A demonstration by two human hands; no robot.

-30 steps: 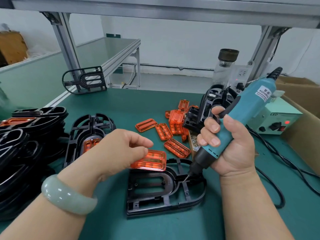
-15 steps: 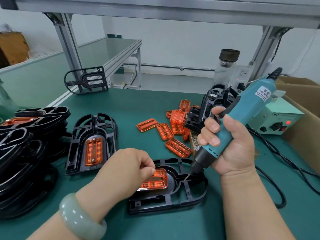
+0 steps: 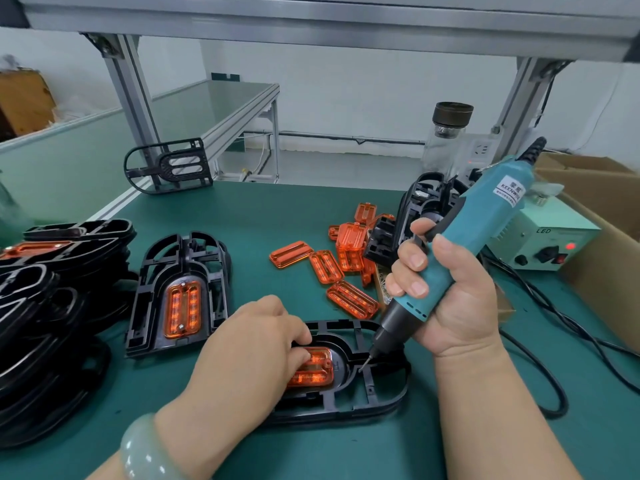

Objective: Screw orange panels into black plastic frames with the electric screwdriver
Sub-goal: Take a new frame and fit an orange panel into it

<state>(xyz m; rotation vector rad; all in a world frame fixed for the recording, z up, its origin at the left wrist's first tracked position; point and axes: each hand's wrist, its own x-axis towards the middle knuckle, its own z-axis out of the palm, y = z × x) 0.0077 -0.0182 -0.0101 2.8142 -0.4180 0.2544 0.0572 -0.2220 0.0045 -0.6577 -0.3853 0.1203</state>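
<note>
Head camera: at 6 o'clock on the green work table (image 3: 277, 209), a black plastic frame with a rounded end (image 3: 374, 393) is lying flat. A translucent orange rectangular panel (image 3: 317, 370) is sitting in its recess. The left hand (image 3: 249, 344), wearing a pale green bangle (image 3: 145, 448), is reaching in from 7 o'clock, its curled fingers gripping the panel's left part and covering it. The right hand (image 3: 446, 289), at 4 o'clock, is wrapping tightly round a teal electric screwdriver (image 3: 485, 216), which is tilting toward 1 o'clock. Its bit is pointing down at the frame just right of the panel; whether it is touching cannot be told. At 9 o'clock a second black frame with an orange panel fitted (image 3: 180, 299) is lying beside a stack of black frames (image 3: 41, 306). Loose orange panels (image 3: 325, 266) are lying scattered at 12 o'clock. A pale green power box (image 3: 550, 244) is sitting at 2 o'clock.
</note>
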